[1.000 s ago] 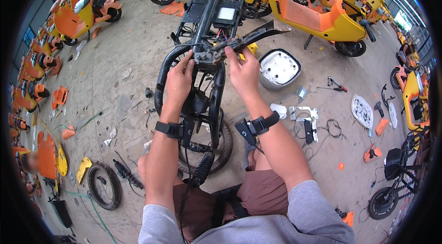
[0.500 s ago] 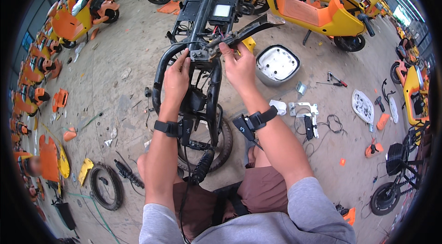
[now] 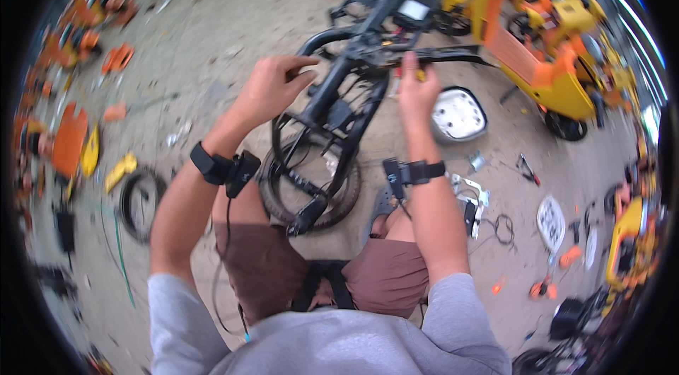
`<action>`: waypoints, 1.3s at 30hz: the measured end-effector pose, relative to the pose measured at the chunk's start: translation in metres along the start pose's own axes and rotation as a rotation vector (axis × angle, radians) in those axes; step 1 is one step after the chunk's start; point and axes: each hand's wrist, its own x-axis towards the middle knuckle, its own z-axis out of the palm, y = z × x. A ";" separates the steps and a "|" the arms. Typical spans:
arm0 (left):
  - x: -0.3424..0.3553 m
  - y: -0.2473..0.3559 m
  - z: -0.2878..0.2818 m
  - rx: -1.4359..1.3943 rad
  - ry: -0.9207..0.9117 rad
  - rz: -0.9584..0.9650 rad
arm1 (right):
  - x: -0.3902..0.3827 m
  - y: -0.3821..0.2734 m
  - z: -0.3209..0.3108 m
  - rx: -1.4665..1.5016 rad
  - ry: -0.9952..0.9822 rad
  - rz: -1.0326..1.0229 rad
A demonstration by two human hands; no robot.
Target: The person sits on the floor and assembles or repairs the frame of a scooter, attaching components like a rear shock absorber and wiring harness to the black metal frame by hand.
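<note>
In front of me a stripped black scooter frame [image 3: 331,95] leans upright over its wheel [image 3: 350,194]. My left hand [image 3: 274,86] is beside the frame's left tube, with thumb and fingers curved but apart and nothing visible between them. A long black metal bar [image 3: 453,54] reaches out to the right from the frame's joint. My right hand [image 3: 419,95] grips this bar near the joint, thumb on the near side; motion blur softens the fingers. Behind the joint, a box with a pale square top [image 3: 414,11] sits on the frame.
A white-lined tub [image 3: 458,117] stands right of the frame. Yellow and orange scooters [image 3: 534,56] crowd the far right. Pliers [image 3: 527,170], a white perforated panel [image 3: 550,223] and cables lie on the floor. A loose tyre [image 3: 141,204] lies at left.
My left hand has come off the joint and moved left. My right hand remains at the bar, which now points more level to the right. The view has turned and shifted.
</note>
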 end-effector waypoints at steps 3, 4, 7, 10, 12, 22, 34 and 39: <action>-0.070 0.010 -0.058 -0.053 -0.009 -0.095 | 0.000 -0.007 -0.007 0.057 0.019 0.073; -0.094 0.013 -0.078 -0.047 -0.008 -0.121 | 0.012 0.005 -0.014 0.029 0.109 -0.011; -0.180 0.012 -0.133 -0.037 0.018 -0.438 | 0.010 0.011 -0.021 0.070 0.005 0.058; -0.299 -0.050 -0.127 0.354 0.251 -0.185 | 0.016 0.022 -0.025 0.085 -0.088 0.045; -0.385 -0.090 -0.104 0.547 0.162 -0.304 | 0.010 0.021 -0.025 0.058 -0.123 0.083; -0.601 -0.193 0.093 0.094 -0.228 -1.118 | 0.001 0.036 -0.038 -0.156 -0.232 0.085; -0.529 -0.226 0.203 0.295 -0.387 -0.793 | -0.040 -0.046 -0.204 -0.572 -0.185 -0.159; -0.527 -0.246 0.212 0.356 -0.655 -0.666 | -0.109 -0.017 -0.272 -0.684 -0.115 0.125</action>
